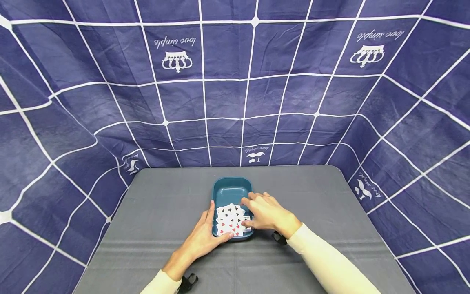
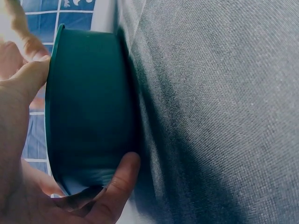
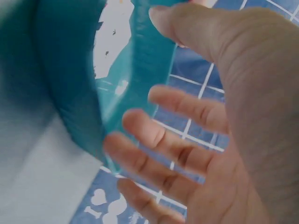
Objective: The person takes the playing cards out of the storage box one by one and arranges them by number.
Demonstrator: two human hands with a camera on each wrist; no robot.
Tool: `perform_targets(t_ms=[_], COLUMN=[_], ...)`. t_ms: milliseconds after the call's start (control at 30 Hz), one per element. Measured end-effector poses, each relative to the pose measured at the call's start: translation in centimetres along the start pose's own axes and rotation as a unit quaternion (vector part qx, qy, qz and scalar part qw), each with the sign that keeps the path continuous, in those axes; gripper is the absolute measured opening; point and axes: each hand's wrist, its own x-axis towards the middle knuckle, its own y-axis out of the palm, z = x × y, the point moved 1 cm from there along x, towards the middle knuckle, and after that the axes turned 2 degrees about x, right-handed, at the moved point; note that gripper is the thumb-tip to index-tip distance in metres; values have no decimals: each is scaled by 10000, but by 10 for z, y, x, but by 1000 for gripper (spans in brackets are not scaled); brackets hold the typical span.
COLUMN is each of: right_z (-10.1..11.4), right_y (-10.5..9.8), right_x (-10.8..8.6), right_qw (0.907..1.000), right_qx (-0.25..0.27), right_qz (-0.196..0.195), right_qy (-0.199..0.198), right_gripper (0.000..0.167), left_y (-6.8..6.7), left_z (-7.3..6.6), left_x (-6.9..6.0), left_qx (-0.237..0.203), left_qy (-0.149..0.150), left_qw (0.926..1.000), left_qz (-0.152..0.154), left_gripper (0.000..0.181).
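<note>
A blue-green plastic tray [image 1: 232, 180] sits on the table, with several playing cards [image 1: 230, 212] spread in its near half. Clubs and red hearts show face up on them. My left hand [image 1: 204, 234] holds the tray's near left corner, thumb along the front rim and fingers against the left side. In the left wrist view, a fingertip [image 2: 131, 161] presses low on the tray's outer wall [image 2: 88, 102]. Over the tray's right rim hovers my right hand [image 1: 266, 212], its thumb above the cards near the right wall. The right fingers [image 3: 140, 126] are spread and loosely bent, gripping nothing.
A grey cloth covers the table [image 1: 165, 196] around the tray. Blue cloth walls [image 1: 227, 98] with white lines rise at the back and both sides. Black straps [image 1: 188, 282] are on the wrists.
</note>
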Motion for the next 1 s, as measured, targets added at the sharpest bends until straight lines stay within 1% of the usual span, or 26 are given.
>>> perform_targets(t_ms=[100, 233, 367, 433, 500, 567, 633, 733, 800, 900, 1000], right_z=[3, 9, 19, 24, 28, 32, 35, 38, 39, 36, 29], right_y=[-4, -1, 10, 19, 28, 35, 41, 44, 44, 42, 40], right_x=[17, 43, 64, 70, 75, 78, 81, 85, 89, 96, 102], right_qw=[9979, 9904, 9816, 9771, 9736, 9716, 9707, 9697, 9688, 9694, 9727], right_qx=[252, 393, 357, 196, 0, -255, -512, -869, -977, -868, -559], right_qz=[417, 1067, 1709, 1991, 2195, 2286, 2290, 2236, 2240, 2274, 2246], right_qy=[-416, -784, -780, -727, -632, -559, -511, -460, -423, -315, -149], right_gripper=[61, 70, 84, 91, 93, 95, 98, 104, 107, 108, 103], left_y=[0, 0, 2, 3, 4, 5, 5, 5, 4, 3, 4], left_z=[1, 4, 6, 7, 7, 8, 8, 9, 9, 9, 9], left_x=[-2, -4, -5, -6, -6, -6, -5, -3, -2, -3, -4], left_qx=[-75, -93, -118, -124, -140, -153, -161, -139, -107, -103, -145], left_qy=[15, 4, -42, -31, -9, -8, -33, -8, 27, -2, -83], left_qw=[10000, 9999, 9999, 9999, 9999, 9998, 9998, 9999, 9999, 9999, 9999], left_qz=[20, 73, 91, 74, 73, 83, 106, 77, 38, 15, 42], left_gripper=[139, 139, 137, 137, 136, 136, 136, 136, 136, 137, 137])
